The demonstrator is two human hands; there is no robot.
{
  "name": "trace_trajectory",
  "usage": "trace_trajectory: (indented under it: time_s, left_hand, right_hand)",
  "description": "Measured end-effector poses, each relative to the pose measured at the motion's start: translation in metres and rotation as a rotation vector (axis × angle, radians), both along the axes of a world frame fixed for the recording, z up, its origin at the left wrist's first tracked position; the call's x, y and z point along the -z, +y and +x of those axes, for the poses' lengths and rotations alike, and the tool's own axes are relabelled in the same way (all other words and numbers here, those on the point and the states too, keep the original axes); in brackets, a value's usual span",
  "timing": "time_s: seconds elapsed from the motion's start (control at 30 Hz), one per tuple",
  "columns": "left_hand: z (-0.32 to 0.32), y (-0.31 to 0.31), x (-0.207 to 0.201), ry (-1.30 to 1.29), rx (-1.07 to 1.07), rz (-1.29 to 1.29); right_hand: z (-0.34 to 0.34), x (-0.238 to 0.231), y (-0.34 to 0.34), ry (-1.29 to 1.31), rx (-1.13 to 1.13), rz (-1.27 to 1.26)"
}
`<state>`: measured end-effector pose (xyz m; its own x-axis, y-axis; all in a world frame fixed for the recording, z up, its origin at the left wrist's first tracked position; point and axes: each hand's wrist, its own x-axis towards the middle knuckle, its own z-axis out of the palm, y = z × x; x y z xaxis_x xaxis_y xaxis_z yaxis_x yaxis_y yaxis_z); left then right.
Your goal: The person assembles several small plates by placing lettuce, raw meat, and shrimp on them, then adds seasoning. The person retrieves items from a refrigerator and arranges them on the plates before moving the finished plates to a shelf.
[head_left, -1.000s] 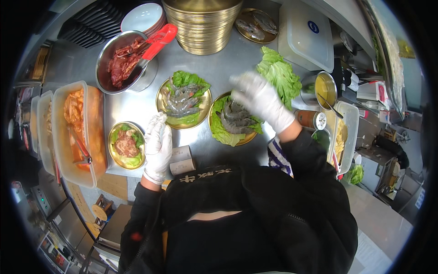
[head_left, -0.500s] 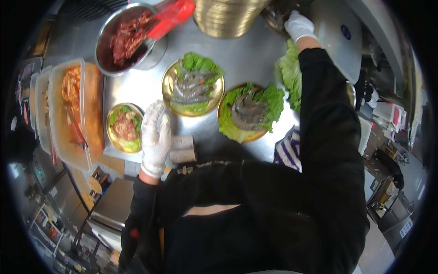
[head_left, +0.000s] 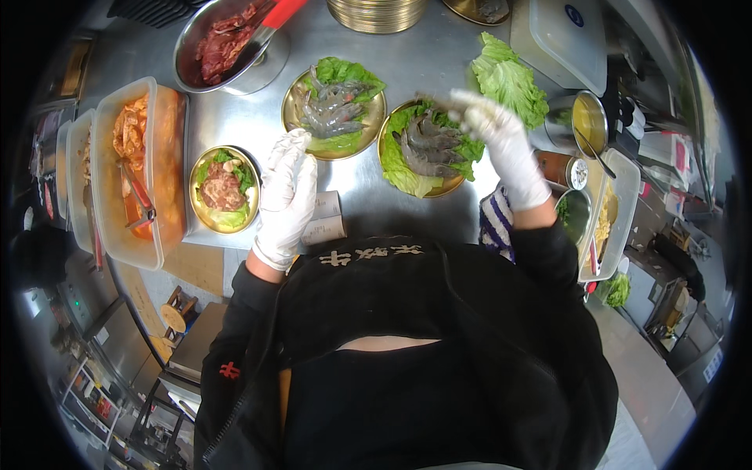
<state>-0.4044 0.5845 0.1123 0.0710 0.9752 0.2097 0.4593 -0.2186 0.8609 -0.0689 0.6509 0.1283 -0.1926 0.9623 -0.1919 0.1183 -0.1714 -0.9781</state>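
Observation:
My right hand [head_left: 505,145], in a white glove, is closed on a grey raw shrimp [head_left: 440,100], blurred, at the far edge of the right gold plate [head_left: 453,185]. On that plate several grey shrimp [head_left: 431,146] lie over green lettuce. Gloved too, my left hand [head_left: 288,202] is open and holds nothing, its fingers loosely bent beside the near left edge of the other gold plate [head_left: 374,133]. That plate carries lettuce and more shrimp [head_left: 333,108]. Left of my left hand stands a small gold bowl [head_left: 252,205] of minced-looking meat on greens.
Far left, a metal bowl [head_left: 182,66] holds red meat and red-handled tongs [head_left: 280,14]. An orange-filled plastic tub [head_left: 157,157] stands left. Stacked gold plates [head_left: 376,17] are at the back. Right are loose lettuce [head_left: 509,82], a yellow-filled pot [head_left: 583,129] and a striped cloth [head_left: 497,223].
My right hand has come back from the dish at the far right to the right plate, bringing a shrimp. My left hand stays near the left plate. The whole view has shifted slightly.

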Motion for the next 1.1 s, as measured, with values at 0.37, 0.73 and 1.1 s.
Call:
trace_trajectory:
  time_s: [0.37,0.73,1.1]
  left_hand:
    - [-0.013,-0.013,0.006,-0.059,0.013,-0.116]
    - [-0.055,0.043,0.08,-0.455,-0.126,-0.565]
    - [-0.051,0.075,0.11,-0.354,-0.159,-0.647]
  right_hand:
    - [0.001,0.037,-0.074,-0.401,0.316,0.462]
    - [0.04,0.109,-0.046,-0.318,0.288,-0.128]
    - [0.022,0.105,-0.072,-0.4,0.279,-0.384]
